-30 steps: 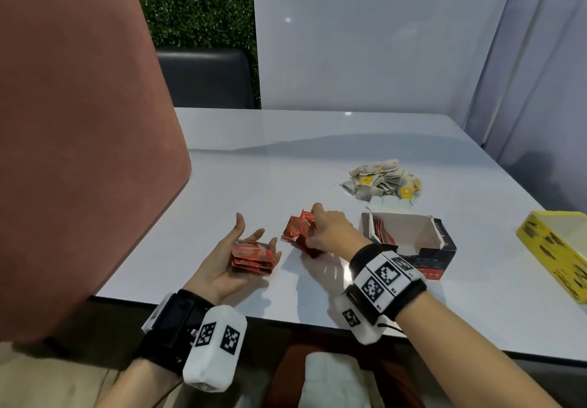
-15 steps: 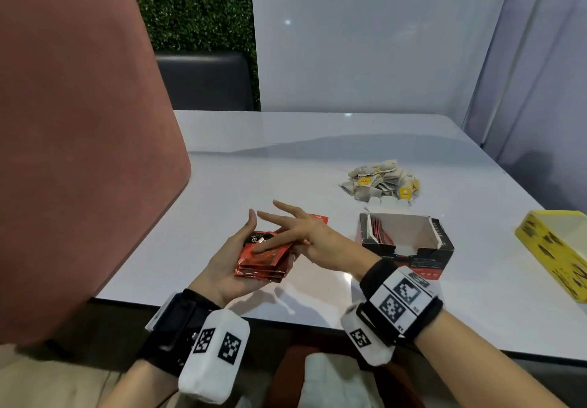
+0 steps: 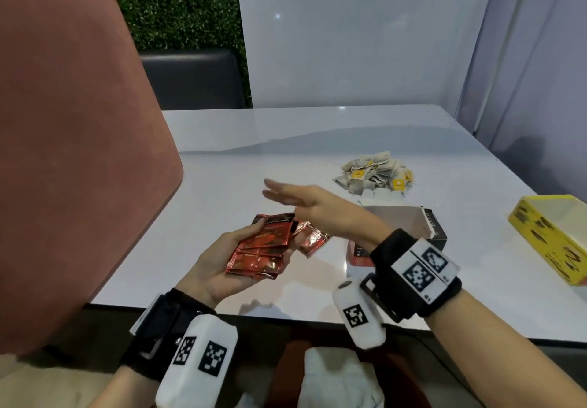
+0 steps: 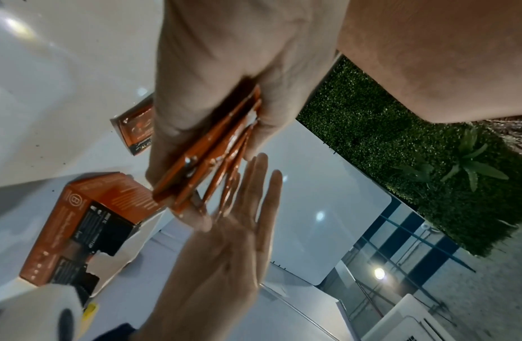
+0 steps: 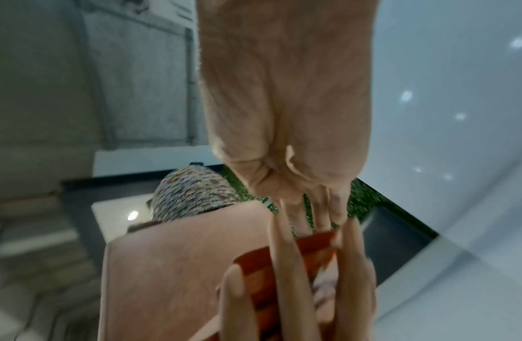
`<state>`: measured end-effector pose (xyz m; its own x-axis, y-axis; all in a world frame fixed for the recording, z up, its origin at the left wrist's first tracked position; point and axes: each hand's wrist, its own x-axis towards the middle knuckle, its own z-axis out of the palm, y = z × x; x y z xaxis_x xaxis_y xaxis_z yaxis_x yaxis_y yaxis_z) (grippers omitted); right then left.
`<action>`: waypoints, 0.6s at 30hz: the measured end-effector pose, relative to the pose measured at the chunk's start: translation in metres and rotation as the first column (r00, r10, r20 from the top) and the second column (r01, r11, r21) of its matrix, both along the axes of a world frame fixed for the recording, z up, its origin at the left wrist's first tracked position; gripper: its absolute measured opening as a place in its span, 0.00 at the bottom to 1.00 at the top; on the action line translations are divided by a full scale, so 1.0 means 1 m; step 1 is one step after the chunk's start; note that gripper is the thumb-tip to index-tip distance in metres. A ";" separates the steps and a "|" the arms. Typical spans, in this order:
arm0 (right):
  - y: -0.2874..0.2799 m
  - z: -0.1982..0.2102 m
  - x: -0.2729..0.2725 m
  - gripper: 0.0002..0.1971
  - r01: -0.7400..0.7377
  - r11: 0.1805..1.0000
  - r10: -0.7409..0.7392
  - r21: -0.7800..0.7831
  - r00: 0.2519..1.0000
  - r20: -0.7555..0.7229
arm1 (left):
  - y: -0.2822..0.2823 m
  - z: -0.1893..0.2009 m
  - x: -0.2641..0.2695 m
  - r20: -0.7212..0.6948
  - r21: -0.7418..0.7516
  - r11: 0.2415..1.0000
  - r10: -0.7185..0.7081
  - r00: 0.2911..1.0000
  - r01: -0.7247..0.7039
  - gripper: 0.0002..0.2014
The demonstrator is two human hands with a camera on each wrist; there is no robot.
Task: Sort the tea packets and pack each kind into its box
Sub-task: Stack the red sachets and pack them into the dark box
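Head view: the left hand cradles a fanned stack of red foil tea packets, thumb on top and fingers curled beneath, above the white surface; the right hand hangs flat over the stack, fingers straight and holding nothing. More red packets lie on the surface just beside the stack. The open red-and-black box stands to the right; a heap of white paper tea bags with yellow tags lies beyond it, and a yellow box sits well apart at far right. Its black print is unreadable. Left wrist view: the stack shows thin, glossy edges, so it is probably light, slippery and apt to fan out; pinching across both faces near the middle seems the safest hold. The box bears a circled "B" logo; its small print is illegible. Right wrist view: straight, blurred fingers overlie the stack; no writing is readable.
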<state>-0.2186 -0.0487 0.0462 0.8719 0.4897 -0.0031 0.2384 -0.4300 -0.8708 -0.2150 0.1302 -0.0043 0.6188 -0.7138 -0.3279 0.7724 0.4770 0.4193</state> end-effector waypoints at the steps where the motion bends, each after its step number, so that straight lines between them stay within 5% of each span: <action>1: 0.000 0.003 -0.001 0.33 -0.001 0.999 0.002 -0.052 1.000 0.028 | 0.000 -0.002 -0.001 0.010 0.003 1.000 0.010 1.000 -0.010 0.28; 6: 0.018 -0.008 0.003 0.58 -0.113 0.825 0.154 -0.553 0.988 0.028 | -0.016 -0.002 -0.003 0.101 0.216 0.969 0.100 0.990 -0.120 0.07; 18: 0.020 -0.030 0.007 0.47 -0.126 0.820 0.242 -0.559 0.960 0.139 | -0.026 -0.005 -0.003 0.198 0.332 0.940 0.006 0.980 -0.073 0.13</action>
